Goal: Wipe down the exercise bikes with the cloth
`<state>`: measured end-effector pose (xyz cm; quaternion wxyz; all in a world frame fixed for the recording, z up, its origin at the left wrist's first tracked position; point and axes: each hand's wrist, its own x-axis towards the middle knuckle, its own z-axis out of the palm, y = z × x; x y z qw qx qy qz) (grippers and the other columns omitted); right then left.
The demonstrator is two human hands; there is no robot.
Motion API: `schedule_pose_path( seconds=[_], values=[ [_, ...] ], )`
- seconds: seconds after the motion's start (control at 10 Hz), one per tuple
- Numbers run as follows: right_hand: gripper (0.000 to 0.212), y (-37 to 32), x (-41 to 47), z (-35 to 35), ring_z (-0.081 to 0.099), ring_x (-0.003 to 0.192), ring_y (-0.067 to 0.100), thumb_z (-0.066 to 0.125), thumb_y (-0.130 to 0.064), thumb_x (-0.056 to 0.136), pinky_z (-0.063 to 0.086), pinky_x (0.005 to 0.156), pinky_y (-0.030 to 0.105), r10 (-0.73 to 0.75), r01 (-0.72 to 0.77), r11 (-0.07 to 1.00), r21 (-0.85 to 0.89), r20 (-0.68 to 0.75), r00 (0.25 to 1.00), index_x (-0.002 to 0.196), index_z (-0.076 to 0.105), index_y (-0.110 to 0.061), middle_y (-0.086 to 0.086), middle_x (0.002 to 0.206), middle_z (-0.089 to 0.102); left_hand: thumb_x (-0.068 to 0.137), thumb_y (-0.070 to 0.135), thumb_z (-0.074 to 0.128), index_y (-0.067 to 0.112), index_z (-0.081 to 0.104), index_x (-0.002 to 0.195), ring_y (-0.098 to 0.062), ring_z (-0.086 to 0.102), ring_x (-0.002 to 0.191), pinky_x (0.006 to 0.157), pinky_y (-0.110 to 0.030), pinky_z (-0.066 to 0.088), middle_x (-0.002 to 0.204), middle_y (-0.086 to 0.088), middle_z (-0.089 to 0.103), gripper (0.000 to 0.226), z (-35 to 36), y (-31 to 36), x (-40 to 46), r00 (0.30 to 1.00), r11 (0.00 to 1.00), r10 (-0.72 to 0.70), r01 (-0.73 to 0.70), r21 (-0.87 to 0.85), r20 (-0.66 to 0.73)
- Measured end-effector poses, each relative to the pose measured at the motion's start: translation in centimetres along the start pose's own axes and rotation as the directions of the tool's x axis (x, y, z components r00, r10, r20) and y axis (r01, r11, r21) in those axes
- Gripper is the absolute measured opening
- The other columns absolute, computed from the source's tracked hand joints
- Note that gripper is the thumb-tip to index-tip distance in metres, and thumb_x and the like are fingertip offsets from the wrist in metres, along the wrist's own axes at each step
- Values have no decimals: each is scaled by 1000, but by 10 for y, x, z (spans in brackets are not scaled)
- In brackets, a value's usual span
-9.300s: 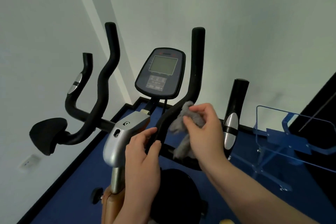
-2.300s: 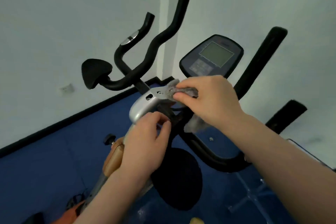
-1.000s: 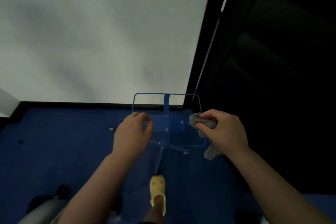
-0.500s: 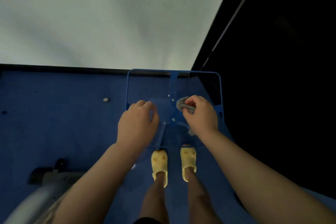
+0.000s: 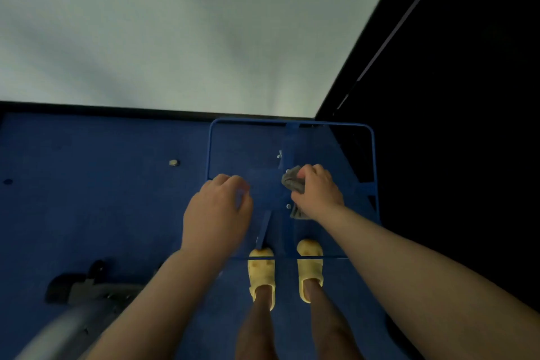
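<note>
I look straight down at a clear blue-edged panel on a blue stand [image 5: 373, 155]. My right hand [image 5: 317, 193] is shut on the crumpled grey cloth [image 5: 292, 181] and presses it onto the panel's middle. My left hand [image 5: 217, 210] rests with curled fingers on the panel's left part, holding nothing that I can see. Of the exercise bike, only a grey base leg [image 5: 87, 292] shows at the lower left, blurred.
Blue carpet [image 5: 87, 199] covers the floor, with a small pale object [image 5: 173, 163] lying on it. A white wall [image 5: 175, 38] with a black skirting stands ahead. A dark surface [image 5: 453, 126] fills the right. My feet in yellow slippers [image 5: 261, 275] stand under the panel.
I turned from the bike's handlebars and console to the blue-edged panel. In the last half second both hands stayed on the panel and the cloth shifted slightly.
</note>
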<state>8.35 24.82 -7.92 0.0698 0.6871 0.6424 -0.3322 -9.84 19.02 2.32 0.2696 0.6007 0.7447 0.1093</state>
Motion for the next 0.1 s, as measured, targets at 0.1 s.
schedule_pose_path(
  seconds=[0.1],
  values=[
    [33,-5,-32,-39,44,114,21,59,-25,85,44,73,34,-84,81,996,-34,-109,990,115,49,-20,1,122,47,88,26,50,21,65,101,-21,56,94,71,-37,48,106,0,62,20,-26,9,2,999,999,32,-31,9,-18]
  ],
)
